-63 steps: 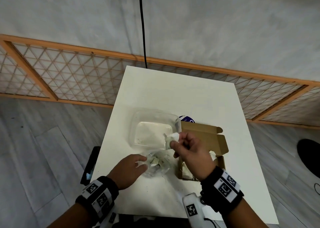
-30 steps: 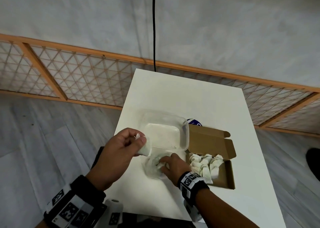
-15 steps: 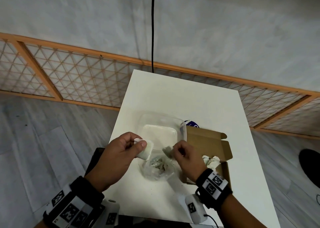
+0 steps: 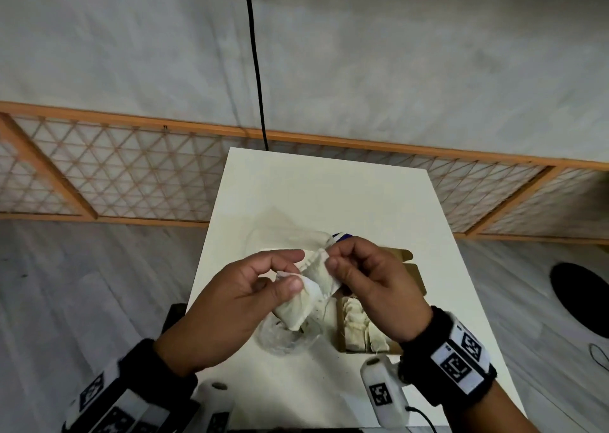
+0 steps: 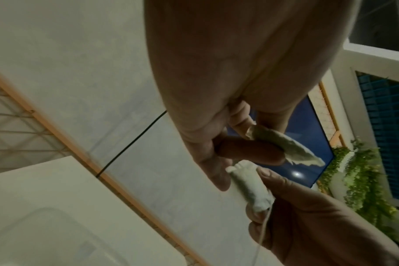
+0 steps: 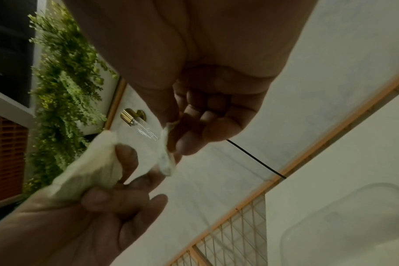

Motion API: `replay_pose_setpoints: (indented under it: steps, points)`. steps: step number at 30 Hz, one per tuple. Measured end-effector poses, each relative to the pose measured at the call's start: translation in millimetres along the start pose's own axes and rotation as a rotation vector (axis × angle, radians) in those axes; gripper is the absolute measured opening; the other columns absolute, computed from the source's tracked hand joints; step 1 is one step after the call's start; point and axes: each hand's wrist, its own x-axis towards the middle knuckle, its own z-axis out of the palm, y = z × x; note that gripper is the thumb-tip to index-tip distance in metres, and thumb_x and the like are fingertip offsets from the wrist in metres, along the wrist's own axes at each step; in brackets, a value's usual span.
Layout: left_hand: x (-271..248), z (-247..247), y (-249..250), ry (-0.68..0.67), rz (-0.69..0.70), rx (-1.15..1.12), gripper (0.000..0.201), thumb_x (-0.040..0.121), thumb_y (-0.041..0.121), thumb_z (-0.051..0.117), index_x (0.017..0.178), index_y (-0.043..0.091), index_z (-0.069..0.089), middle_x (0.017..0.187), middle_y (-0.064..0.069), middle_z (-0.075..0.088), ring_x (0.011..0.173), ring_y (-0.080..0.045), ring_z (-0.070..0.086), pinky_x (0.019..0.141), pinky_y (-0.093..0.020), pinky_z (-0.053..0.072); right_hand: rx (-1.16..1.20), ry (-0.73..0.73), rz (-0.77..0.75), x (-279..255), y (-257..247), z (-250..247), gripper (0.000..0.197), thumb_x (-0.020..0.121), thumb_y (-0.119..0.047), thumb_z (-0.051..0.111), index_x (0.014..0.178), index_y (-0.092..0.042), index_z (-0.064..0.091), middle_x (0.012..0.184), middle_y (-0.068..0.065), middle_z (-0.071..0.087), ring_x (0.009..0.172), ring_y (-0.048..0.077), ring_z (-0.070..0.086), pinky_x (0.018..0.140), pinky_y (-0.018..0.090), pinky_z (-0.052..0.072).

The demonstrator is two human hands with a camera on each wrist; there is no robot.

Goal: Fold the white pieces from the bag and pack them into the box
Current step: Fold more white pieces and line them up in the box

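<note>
The white piece (image 4: pixel 318 279) hangs in the air between my two hands, above the near part of the desk (image 4: pixel 329 195), and a second white piece (image 4: pixel 293 310) is in my left hand (image 4: pixel 230 304), which has a grip on it between the thumb and the curled fingers. My right hand (image 4: pixel 372 287) pinches the top edge of the first piece between thumb and forefinger; in the right wrist view that pinched edge (image 6: pixel 165 153) is thin and crumpled, and a thread (image 5: pixel 262 232) trails down from it in the left wrist view. Just below my hands lies the clear bag (image 4: pixel 286 337), crumpled on the desk, with a few pieces in it. Beside it to the right stands the open brown box (image 4: pixel 415 277), its lid flap folded back, and folded white pieces (image 4: pixel 359 327) are packed in a row inside. Behind my hands sits a clear plastic tub (image 4: pixel 280 238), touching the box's left side or nearly so. A dark blue thing (image 4: pixel 341 236) peeks out behind my right fingers; I cannot tell what it is.
</note>
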Motion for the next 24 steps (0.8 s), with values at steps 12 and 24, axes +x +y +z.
replay_pose_setpoints:
  steps: [12,24]
  points:
    - [16,13,12,-0.022,0.192,0.142,0.012,0.094,0.027,0.073,0.097,0.016,0.075,0.115,0.003,0.075,0.116,-0.021,0.067,0.107,-0.043,0.048,-0.071,-0.002,-0.15,-9,-5,0,0.006,0.098,-0.018,0.065,0.098,-0.017,0.071,0.094,0.001,0.067,0.087,0.019,0.062,0.076,0.036,0.05]
    - [20,14,6,0.16,0.16,-0.017,0.009,0.09,0.021,0.072,0.094,0.013,0.075,0.093,-0.01,0.077,0.087,-0.024,0.072,0.081,-0.036,0.059,0.283,-0.254,0.312,-19,-7,15,0.042,0.1,-0.05,0.055,0.134,-0.026,0.05,0.114,0.022,0.072,0.072,0.037,0.067,0.057,0.034,0.05]
